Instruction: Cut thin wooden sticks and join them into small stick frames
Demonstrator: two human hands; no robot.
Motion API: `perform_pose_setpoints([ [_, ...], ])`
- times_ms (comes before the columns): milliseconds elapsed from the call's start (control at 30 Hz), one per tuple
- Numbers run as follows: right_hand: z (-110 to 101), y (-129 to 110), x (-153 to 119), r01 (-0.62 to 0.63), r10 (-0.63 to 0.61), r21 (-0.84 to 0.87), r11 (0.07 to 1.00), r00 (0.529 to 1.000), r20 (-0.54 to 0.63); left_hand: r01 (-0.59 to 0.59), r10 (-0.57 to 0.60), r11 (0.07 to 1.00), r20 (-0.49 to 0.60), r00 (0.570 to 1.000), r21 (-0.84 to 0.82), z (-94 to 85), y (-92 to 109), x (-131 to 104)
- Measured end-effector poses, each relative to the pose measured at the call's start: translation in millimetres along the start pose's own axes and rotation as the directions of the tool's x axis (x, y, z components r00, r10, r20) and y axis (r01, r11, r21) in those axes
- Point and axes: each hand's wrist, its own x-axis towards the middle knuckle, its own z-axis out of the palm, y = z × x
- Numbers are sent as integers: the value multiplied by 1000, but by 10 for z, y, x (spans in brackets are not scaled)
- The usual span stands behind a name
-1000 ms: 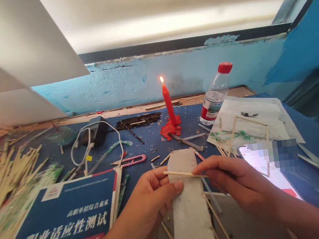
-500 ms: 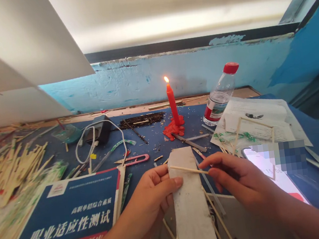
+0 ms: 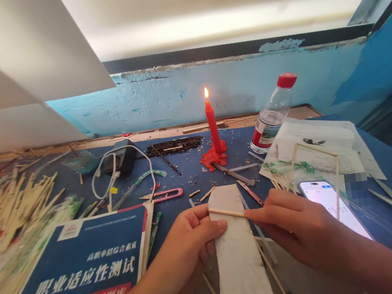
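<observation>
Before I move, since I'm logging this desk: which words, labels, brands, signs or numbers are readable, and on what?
"高职单招综合素质": book
"职业适应性测试": book
"专项题库": book, red panel
"15", "07": phone, partly covered

Too small or blurred: book's top line and logo, bottle label, papers' print.

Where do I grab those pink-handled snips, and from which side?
Best grip is probably the pink handle by its rounded right end, coming down from above and the right. The snips lie flat with their bare blades pointing left, and the white cable runs close by the blade end, so the handle end looks safer.
</observation>
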Motion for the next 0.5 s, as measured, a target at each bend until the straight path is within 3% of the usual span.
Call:
perform_pose_setpoints([
  [100, -78, 22, -11, -17, 16, -45, 999, 1000, -17, -17, 17, 1000, -45, 999, 21, -47, 45, 13],
  [167, -143, 38, -19, -149, 147, -19, 989, 987, -58, -75, 81, 995, -119, 990, 58, -113, 109, 40],
  [300, -183, 44, 1, -450, 475, 170, 877, 866, -157, -230, 284, 951, -291, 914, 208, -243, 223, 129],
  [400, -137, 28, 32, -510, 565, 298, 807, 814, -138, -282, 385, 904, -330, 862, 320, -301, 241, 197],
  [500, -87, 17, 48, -554, 614, 384, 739, 788, -44, -360, 497, 837, -296, 815, 413, -349, 222, 243],
])
